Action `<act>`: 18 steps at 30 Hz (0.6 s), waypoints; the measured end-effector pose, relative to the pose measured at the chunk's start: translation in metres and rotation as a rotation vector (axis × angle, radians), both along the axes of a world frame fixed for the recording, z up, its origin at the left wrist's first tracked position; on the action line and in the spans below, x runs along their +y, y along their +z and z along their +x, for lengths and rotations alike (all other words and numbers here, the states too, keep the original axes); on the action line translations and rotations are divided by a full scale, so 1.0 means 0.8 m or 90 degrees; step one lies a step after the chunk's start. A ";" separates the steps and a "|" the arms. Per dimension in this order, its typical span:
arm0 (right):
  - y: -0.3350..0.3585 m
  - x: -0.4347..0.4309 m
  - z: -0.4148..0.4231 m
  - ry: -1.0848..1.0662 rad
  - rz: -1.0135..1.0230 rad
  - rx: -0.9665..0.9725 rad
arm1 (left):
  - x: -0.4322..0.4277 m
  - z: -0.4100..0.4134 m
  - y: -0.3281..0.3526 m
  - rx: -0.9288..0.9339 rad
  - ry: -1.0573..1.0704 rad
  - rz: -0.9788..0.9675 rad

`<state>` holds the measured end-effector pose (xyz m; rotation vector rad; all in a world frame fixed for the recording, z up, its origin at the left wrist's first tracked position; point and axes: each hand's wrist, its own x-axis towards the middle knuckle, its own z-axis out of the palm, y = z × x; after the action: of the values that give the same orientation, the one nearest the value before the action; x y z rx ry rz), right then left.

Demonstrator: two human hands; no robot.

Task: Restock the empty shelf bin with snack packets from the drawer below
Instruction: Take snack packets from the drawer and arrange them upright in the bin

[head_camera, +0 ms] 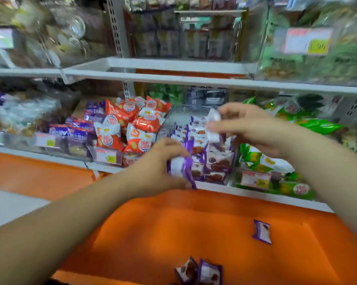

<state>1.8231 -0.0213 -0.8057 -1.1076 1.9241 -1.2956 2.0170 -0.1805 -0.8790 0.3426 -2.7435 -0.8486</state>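
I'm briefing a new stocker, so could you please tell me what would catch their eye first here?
At centre, by the clear bin, the left hand grips a purple packet and the right hand pinches a second packet. Below, three loose packets lie on the orange top. Red packets pile up just left of it.

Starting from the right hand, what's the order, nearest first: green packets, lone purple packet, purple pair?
From the right hand:
1. green packets, just below it.
2. lone purple packet, on the orange surface, right side.
3. purple pair, bottom edge.
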 end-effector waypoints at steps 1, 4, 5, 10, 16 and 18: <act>0.003 -0.008 -0.004 -0.072 -0.068 -0.016 | -0.006 -0.008 0.016 0.024 0.035 -0.009; -0.002 -0.032 -0.016 -0.203 -0.186 -0.090 | -0.024 -0.053 0.040 0.021 0.113 -0.068; -0.009 -0.040 -0.020 -0.219 -0.195 -0.105 | -0.029 -0.069 0.041 0.001 0.126 -0.093; -0.046 -0.064 -0.043 -0.259 -0.178 -0.164 | -0.052 -0.138 0.009 -0.133 0.128 -0.168; -0.075 -0.090 -0.068 -0.236 -0.094 -0.106 | -0.076 -0.147 -0.024 -0.261 0.152 -0.303; -0.080 -0.098 -0.069 -0.230 -0.076 -0.068 | -0.079 -0.140 -0.022 -0.204 0.182 -0.357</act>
<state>1.7675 -0.0998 -0.8698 -0.7462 2.0508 -1.6455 1.9052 -0.2435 -0.8967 0.7750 -2.9572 0.0644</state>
